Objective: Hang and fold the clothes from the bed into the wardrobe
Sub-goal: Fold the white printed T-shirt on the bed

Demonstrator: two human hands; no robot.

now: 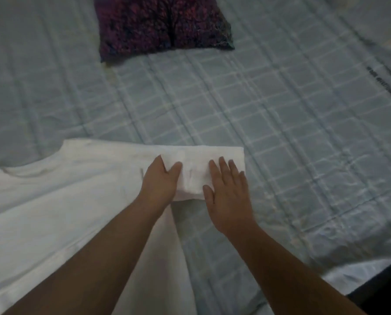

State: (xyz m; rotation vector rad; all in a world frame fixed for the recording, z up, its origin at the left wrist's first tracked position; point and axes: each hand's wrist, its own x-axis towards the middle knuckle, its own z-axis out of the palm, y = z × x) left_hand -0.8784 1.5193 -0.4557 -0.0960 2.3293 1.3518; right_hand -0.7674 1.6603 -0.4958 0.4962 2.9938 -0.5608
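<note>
A white T-shirt [60, 201] lies spread flat on the bed, its neckline toward the left. Its right sleeve [201, 164] sticks out to the right. My left hand [160, 183] rests flat on the shirt where the sleeve joins the body, thumb spread onto the sleeve. My right hand [228, 196] lies flat with straight fingers on the sleeve's right part, its palm partly over the bed cover. Neither hand grips the cloth.
A dark purple patterned folded garment [162, 26] lies at the far middle of the bed. The pale blue checked bedcover [292, 133] stretches all around. The bed's edge and a dark floor patch [385, 289] show at the lower right.
</note>
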